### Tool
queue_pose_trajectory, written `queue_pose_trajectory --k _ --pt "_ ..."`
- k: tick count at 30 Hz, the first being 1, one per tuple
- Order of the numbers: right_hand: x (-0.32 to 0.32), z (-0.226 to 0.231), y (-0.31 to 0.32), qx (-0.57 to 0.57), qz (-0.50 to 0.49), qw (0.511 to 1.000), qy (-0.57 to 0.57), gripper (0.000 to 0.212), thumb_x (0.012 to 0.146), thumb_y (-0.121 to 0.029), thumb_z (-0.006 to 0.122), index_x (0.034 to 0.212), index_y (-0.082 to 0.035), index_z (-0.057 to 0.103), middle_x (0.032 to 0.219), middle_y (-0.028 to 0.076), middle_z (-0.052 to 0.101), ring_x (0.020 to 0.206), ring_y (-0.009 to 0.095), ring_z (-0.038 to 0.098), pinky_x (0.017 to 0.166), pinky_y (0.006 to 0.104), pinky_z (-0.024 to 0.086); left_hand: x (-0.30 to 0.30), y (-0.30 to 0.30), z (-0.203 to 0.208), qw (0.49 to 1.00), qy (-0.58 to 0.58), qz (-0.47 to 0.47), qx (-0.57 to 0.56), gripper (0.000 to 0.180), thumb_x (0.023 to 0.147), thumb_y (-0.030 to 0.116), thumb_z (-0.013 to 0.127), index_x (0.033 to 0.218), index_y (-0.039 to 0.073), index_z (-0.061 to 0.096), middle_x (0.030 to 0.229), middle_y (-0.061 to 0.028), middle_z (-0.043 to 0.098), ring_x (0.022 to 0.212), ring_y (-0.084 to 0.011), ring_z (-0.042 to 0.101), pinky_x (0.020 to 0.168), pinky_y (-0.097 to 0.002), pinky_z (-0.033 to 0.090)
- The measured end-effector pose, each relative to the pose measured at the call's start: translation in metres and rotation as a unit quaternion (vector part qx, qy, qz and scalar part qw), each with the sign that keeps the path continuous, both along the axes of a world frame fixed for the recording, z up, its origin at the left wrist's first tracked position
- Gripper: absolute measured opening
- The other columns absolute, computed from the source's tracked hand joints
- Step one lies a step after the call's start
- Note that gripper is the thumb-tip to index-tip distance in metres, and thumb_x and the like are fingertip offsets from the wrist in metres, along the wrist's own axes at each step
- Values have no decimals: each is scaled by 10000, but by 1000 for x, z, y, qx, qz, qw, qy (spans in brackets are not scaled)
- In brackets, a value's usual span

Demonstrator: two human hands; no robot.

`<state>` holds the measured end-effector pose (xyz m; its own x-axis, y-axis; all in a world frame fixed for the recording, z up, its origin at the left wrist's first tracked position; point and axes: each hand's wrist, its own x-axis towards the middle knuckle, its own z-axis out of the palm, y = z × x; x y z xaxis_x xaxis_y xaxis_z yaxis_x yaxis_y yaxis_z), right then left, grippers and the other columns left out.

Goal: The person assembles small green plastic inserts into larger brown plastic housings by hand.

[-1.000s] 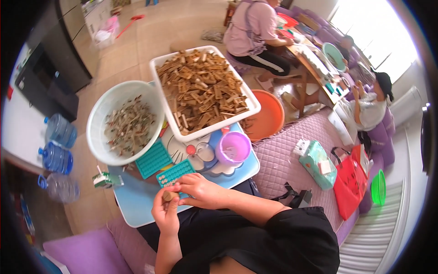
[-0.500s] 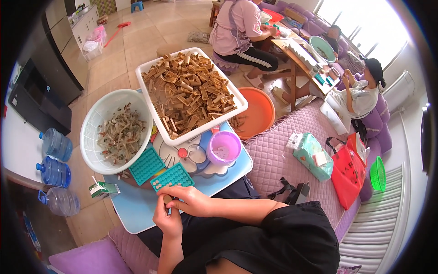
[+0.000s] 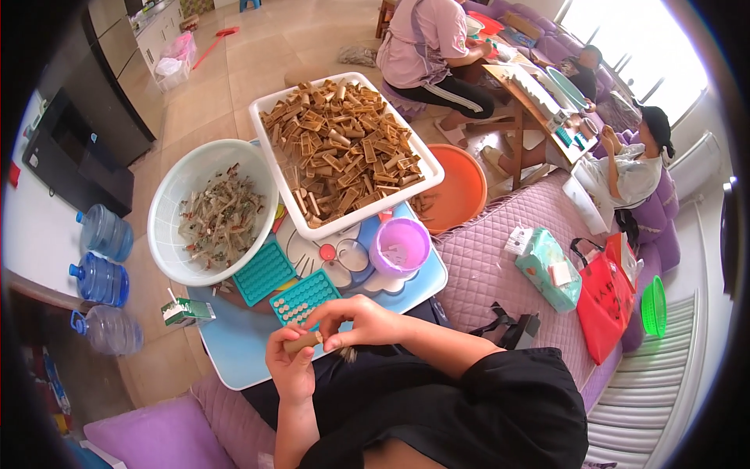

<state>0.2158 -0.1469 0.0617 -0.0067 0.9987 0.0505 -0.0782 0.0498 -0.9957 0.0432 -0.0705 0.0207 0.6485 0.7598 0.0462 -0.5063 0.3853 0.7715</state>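
Between the fingers of both hands, just above the person's lap, sits a small tan tube (image 3: 301,341), short and round like a cardboard roll. The left hand (image 3: 291,367) is closed around its left end, with the tube lying across the fingertips. The right hand (image 3: 353,322) comes from the other side, and its thumb and first fingers are pinched on the right end, so both hands grip the same piece. It looks very light and rather stiff, but I think it would crush if squeezed hard; a soft pinch at the two ends seems the safest hold, and the dry surface should not slip.

Just beyond the fingertips lies a teal tray with small holes (image 3: 305,296), some of them filled with pale pieces, and a second teal tray (image 3: 264,271) is beside it on the blue table (image 3: 234,344). Further from the fingers stand a purple cup (image 3: 399,247), a white basin of scraps (image 3: 212,209) and a white crate (image 3: 422,164) heaped with similar tan pieces.
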Motion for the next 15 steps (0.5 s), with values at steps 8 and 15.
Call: queue_pose_trajectory --k 8,15 --pt "-4 -1 0 153 -142 961 -179 365 746 -207 745 1034 -15 630 988 90 565 906 221 558 824 318 445 13 -2 28 921 219 19 320 323 751 -59 657 1062 -10 590 985 -111 621 840 -184 617 765 -277 478" --pt "-17 -3 0 96 -114 978 -147 355 826 -95 622 1153 22 547 1126 137 592 1019 235 578 869 340 458 23 -7 36 866 254 82 424 258 766 -37 642 1015 2 587 897 -123 624 784 -268 620 692 -305 487"
